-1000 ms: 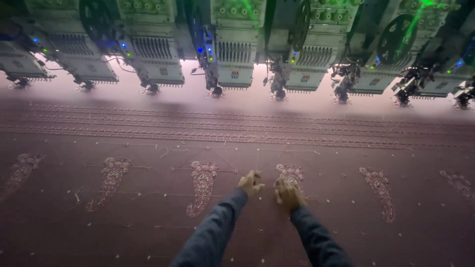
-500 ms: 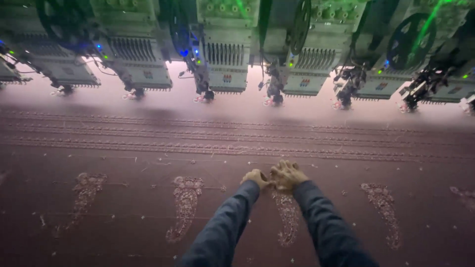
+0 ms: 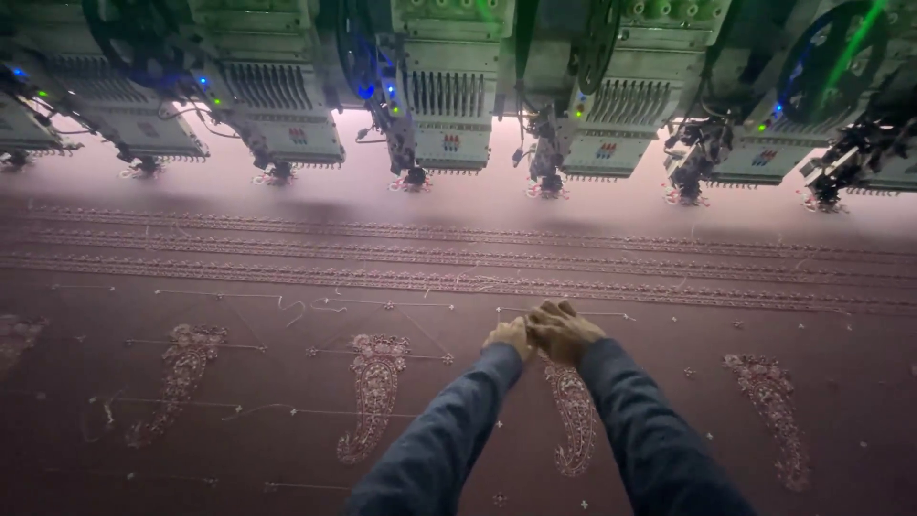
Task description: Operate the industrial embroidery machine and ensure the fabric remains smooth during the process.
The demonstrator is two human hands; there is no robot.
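Observation:
A wide maroon fabric lies flat under a row of embroidery machine heads. It carries pale paisley motifs and long stitched border lines. My left hand and my right hand are pressed together on the fabric, just above the top of one paisley motif. Both have their fingers curled and pinched. Anything held between them is too small to see. Dark blue sleeves cover both forearms. Thin loose threads run across the cloth between the motifs.
Several embroidery heads with needle bars and small green and blue lights hang along the far edge, close above the cloth. More paisley motifs lie to the left and right of my hands.
My hands have come together and reached farther up the fabric, from beside the paisley's top to just above it. The view has shifted a little to the right.

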